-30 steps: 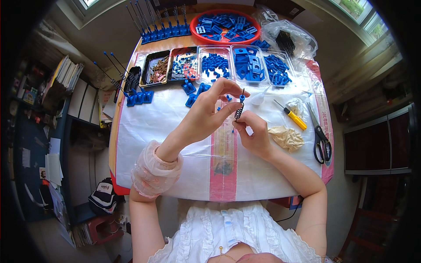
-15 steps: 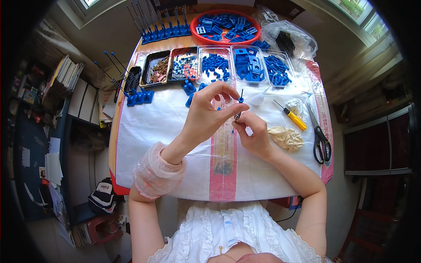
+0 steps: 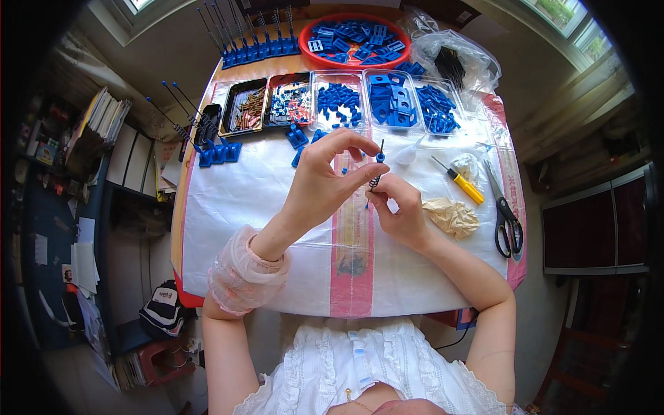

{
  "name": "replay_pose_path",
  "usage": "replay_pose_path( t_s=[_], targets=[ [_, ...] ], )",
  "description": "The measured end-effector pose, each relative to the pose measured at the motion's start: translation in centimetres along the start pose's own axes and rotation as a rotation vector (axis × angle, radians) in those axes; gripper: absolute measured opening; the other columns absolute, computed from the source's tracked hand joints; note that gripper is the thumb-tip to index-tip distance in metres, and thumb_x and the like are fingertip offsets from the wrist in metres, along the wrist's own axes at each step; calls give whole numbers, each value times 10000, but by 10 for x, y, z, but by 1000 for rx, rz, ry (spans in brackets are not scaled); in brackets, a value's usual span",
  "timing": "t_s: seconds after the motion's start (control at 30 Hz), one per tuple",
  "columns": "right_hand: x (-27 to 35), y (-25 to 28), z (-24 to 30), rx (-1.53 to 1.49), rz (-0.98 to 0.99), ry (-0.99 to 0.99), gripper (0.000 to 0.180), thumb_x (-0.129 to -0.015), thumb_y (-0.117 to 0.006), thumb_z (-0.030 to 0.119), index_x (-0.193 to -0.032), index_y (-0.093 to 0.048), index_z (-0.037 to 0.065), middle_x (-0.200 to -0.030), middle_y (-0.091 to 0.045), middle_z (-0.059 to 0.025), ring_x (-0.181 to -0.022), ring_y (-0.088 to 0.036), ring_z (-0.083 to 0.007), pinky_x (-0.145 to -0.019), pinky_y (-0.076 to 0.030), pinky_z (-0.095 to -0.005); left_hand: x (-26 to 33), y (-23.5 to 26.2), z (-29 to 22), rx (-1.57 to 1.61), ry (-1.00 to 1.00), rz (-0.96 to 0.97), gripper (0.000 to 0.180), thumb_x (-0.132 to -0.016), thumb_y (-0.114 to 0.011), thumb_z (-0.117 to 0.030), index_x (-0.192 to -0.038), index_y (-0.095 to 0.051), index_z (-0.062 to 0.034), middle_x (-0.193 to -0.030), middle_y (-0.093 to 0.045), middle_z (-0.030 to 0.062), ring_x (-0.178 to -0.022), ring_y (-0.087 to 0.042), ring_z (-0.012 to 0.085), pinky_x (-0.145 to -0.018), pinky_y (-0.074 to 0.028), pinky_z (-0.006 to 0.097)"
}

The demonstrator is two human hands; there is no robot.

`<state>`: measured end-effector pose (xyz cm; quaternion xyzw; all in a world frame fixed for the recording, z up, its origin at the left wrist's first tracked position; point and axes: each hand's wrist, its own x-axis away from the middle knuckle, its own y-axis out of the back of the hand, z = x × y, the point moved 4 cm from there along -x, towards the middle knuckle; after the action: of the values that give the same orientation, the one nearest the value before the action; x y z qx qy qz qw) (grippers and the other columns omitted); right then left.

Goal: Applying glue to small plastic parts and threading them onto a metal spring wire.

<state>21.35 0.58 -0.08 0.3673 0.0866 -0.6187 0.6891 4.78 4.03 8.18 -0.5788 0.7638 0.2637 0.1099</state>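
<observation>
The right hand pinched the lower part of a thin dark rod between thumb and finger, perhaps to keep it steady. The left hand had its thumb and first finger close around a blue collar on the rod, but I could not tell if they pressed on it. A dark spring sat on the rod below the collar. All this was held up over the middle of the table, maybe so both hands could get at it.

A row of boxes ran across toward the table's far edge, likely to keep small bits sorted and easy to reach. Starting from the left, a black tray held brown metal bits, and another black tray held tiny mixed bits. Next, a clear box had little blue pieces, a second had flat blue pieces with holes, and a third had more small blue pieces.

By the far edge, a red basin was heaped with blue parts. Near the far right corner, a see-through bag held thin dark sticks.
</observation>
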Motion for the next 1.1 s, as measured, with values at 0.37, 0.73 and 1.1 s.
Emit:
replay_pose_path(
  t_s=[0.37,0.73,1.1],
  targets=[
    [0,-1,-2,-24,-5,0,130,-828,-716,-107,-922,-653,-41,-824,-645,-133,-670,-638,-236,-573,-508,-322,39,5,13,-19,157,43,191,-920,-772,-112,-1087,-724,-36,-964,-734,34,-866,-629,108,-801,-483,264],
    [0,-2,3,13,-9,41,159,-807,-710,-134,-907,-639,-32,-808,-635,-133,-683,-627,-262,-556,-500,-329,77,-21,41,168,400,-17,78,-980,-693,-84,-989,-635,-31,-784,-585,-28,-698,-511,29,-602,-390,226],
    [0,-2,3,38,11,45,170,-801,-707,-138,-873,-614,-15,-789,-620,-116,-673,-599,-254,-551,-469,-343,99,-38,45,77,185,283,364,-861,-676,30,-646,-388,-26,-586,-244,59,-496,-269,165,-466,-274,341]
  ],
)
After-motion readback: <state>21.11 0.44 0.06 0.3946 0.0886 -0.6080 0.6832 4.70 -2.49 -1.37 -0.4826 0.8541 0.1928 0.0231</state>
